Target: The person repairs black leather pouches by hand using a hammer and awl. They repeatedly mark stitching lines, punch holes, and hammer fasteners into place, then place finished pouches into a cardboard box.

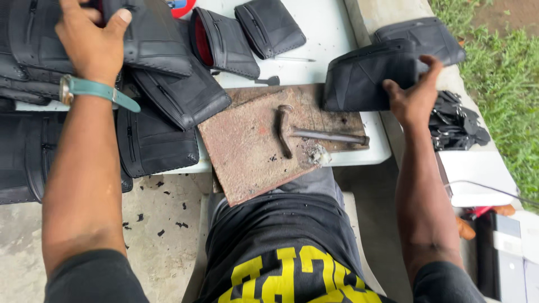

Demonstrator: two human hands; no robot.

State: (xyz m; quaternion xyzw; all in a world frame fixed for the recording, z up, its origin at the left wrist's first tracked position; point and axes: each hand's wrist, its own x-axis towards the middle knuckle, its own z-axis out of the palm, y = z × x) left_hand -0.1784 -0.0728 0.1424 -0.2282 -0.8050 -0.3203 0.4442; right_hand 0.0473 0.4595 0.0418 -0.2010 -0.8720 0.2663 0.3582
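Observation:
My right hand (414,92) grips the edge of a black rubber pouch (365,76) at the right side of the white table (328,33). My left hand (92,42), with a teal watch strap on the wrist, rests on top of a stack of black pouches (157,84) at the left. Between the hands, a rusty metal plate (247,140) lies on a wooden board, and an old hammer (292,132) lies on the plate.
Two more black pouches (269,25), one with a red inside (222,42), lie at the back of the table. Another pouch (424,33) and a heap of black strips (455,120) sit on the ledge to the right. Grass borders the far right. Black scraps dot the concrete floor.

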